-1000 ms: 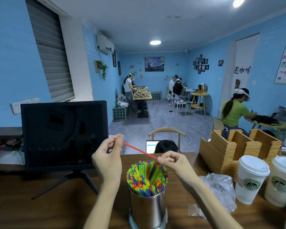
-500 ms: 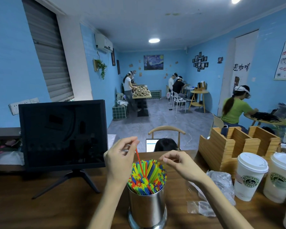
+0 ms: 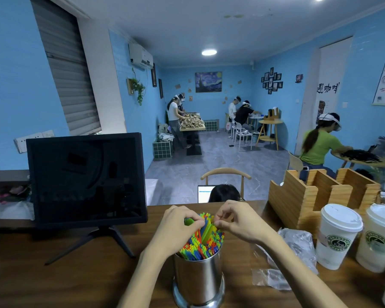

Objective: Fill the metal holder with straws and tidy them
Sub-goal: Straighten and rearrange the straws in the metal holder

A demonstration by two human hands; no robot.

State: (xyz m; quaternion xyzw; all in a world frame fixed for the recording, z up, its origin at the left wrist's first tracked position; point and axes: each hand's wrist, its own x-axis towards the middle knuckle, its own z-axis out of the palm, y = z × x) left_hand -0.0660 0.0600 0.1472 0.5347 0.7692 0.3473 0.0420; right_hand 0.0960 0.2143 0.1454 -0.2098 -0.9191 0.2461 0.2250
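Note:
A shiny metal holder (image 3: 198, 278) stands on the wooden counter (image 3: 76, 281) in front of me, packed with upright colourful straws (image 3: 203, 241). My left hand (image 3: 178, 227) sits over the left side of the bunch, fingers curled around the straw tops. My right hand (image 3: 238, 221) hovers at the right side, thumb and fingers pinched at the straw tips. Whether the right fingers actually hold a straw is hidden.
A black monitor (image 3: 87, 181) on a stand is to the left. A wooden organiser (image 3: 309, 196), two lidded paper cups (image 3: 338, 234) and a crumpled clear plastic bag (image 3: 293, 243) lie to the right. People work at tables farther back in the blue room.
The red straw held between both hands was tipped upright and lowered into the holder. Both hands have come down onto the straw tops.

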